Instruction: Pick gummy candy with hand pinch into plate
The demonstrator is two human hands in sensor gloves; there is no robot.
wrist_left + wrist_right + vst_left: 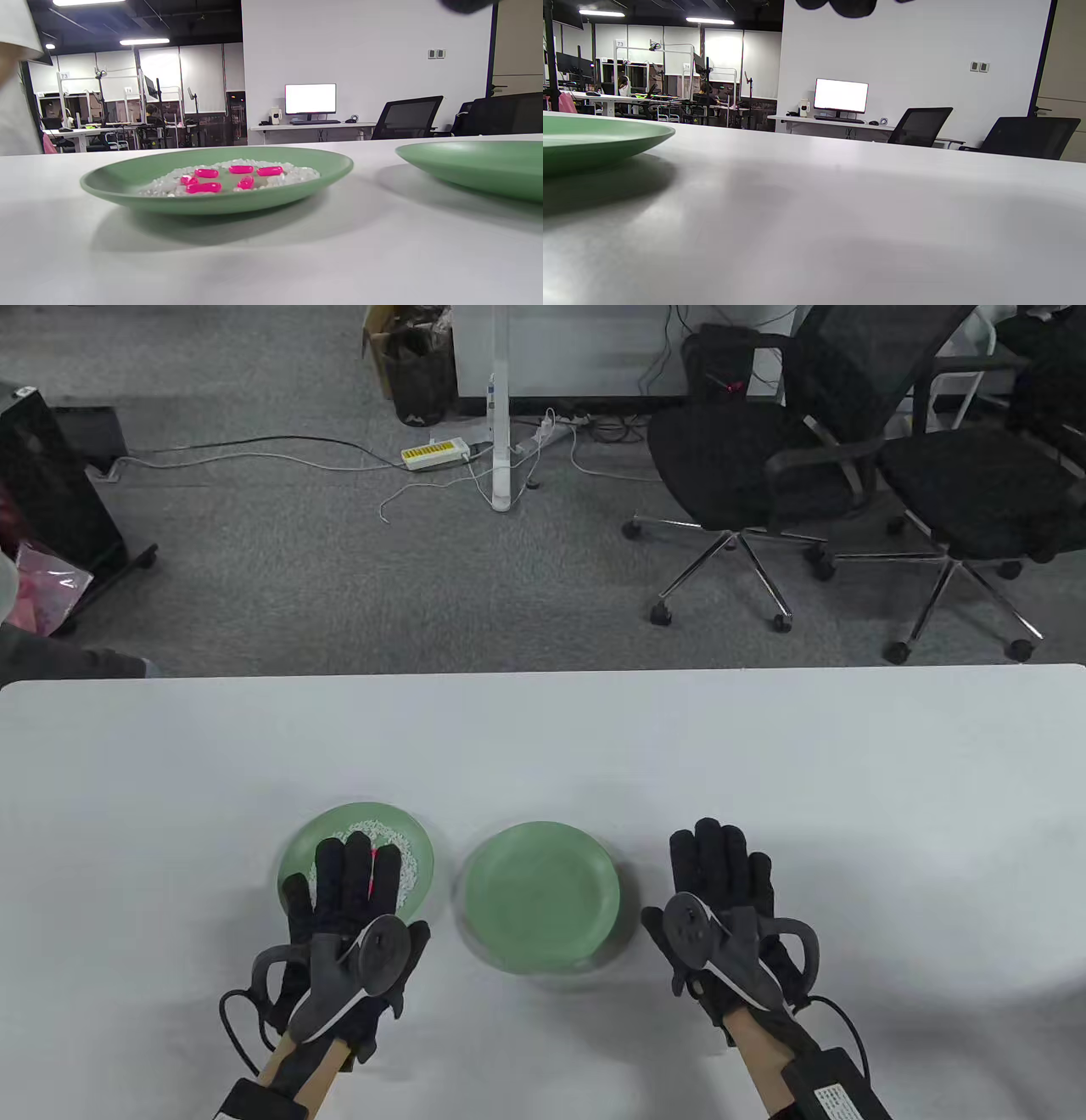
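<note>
A green plate (338, 819) at the left holds white granules (405, 848) and several pink gummy candies (241, 169). In the left wrist view this plate (127, 192) stands just ahead on the table. An empty green plate (540, 895) lies to its right; it also shows in the left wrist view (475, 163) and the right wrist view (594, 137). My left hand (349, 875) hovers over the near half of the candy plate, fingers stretched out, holding nothing. My right hand (719, 872) lies spread to the right of the empty plate, holding nothing.
The white table (764, 763) reaches its far edge at mid-frame. Beyond it are grey carpet, two black office chairs (764, 466) and a power strip (434, 454) with cables on the floor.
</note>
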